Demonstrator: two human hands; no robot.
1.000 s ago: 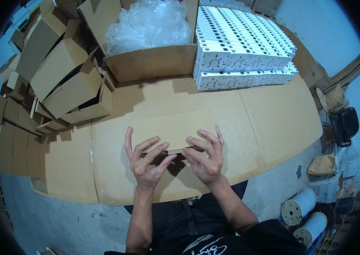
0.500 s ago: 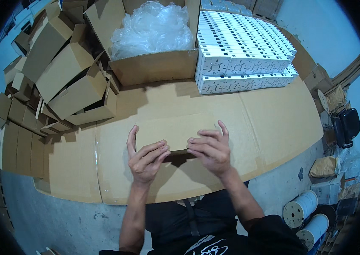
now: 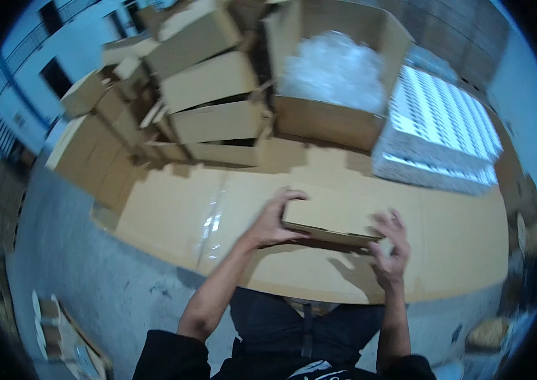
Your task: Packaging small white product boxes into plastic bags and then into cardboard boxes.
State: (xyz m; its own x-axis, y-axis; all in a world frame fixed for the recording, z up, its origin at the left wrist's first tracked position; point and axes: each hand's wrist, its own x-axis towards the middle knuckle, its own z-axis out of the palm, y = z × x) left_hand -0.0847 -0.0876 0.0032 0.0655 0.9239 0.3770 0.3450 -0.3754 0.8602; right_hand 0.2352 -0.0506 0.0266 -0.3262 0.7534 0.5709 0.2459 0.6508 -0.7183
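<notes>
A flat brown cardboard box (image 3: pixel 335 218) lies in front of me on the cardboard-covered table, its lid down and its front edge facing me. My left hand (image 3: pixel 274 218) grips the box's left end, fingers over the top and thumb low at the front. At the right front corner is my right hand (image 3: pixel 393 244), its thumb by the front edge and its fingers curved over the end, somewhat smeared by motion. What is inside the box cannot be seen.
Several brown cartons (image 3: pixel 214 117) are piled at the left back. A big open carton (image 3: pixel 328 120) holds clear plastic bags (image 3: pixel 335 69). Right of it stand stacked white patterned boxes (image 3: pixel 436 139). The table's cardboard top (image 3: pixel 458 253) ends just before my body.
The view has swung left. My hands have gone from pinching the middle of the box's front edge to its two ends, and the box now sits slightly turned.
</notes>
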